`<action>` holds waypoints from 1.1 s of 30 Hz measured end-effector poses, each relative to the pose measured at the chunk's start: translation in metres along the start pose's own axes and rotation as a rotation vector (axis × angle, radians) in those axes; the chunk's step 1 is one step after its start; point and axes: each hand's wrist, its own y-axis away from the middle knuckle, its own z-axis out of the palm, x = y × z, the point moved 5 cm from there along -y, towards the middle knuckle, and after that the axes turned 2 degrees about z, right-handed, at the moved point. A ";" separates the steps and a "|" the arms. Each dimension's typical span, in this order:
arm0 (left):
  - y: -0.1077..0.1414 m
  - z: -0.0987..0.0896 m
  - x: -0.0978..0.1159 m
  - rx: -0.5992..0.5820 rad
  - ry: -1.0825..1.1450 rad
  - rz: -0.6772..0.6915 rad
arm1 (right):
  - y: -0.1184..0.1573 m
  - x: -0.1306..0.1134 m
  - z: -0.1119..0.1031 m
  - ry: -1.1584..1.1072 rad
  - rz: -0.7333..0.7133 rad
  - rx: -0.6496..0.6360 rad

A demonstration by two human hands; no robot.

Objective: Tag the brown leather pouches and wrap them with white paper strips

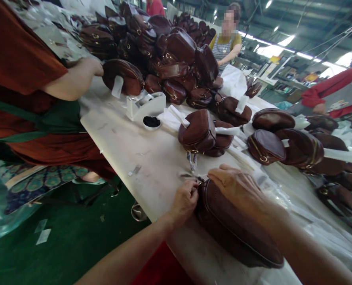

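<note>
A dark brown leather handbag point(232, 225) lies on the work table close in front of me. My left hand point(185, 202) is closed at its near left end, fingers pinched by a small metal ring; what exactly they grip there is too small to make out. Over the top of the bag reaches my right hand point(235, 184), its fingers bent together near the same end, with a thin pale strand by the fingertips. Just beyond stands another brown bag point(197, 130) with white paper strips on it and a wrapped tassel-like piece hanging from its ring.
A white tape dispenser point(146, 105) and a small dish of black bits point(151, 122) stand on the pale table point(119, 146). Brown bags point(176, 47) are heaped at the back, more point(285, 146) at right. A co-worker's hand point(89, 67) touches a bag at left; other people work beyond.
</note>
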 end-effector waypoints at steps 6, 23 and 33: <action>-0.008 0.008 -0.012 -0.013 0.092 -0.029 | -0.032 -0.002 0.023 0.071 -0.071 -0.336; -0.014 0.014 -0.016 -0.039 -0.003 -0.026 | -0.048 0.012 0.057 0.012 -0.286 -0.519; -0.019 0.006 -0.017 0.052 0.041 -0.214 | -0.058 0.013 0.072 -0.179 -0.253 -0.675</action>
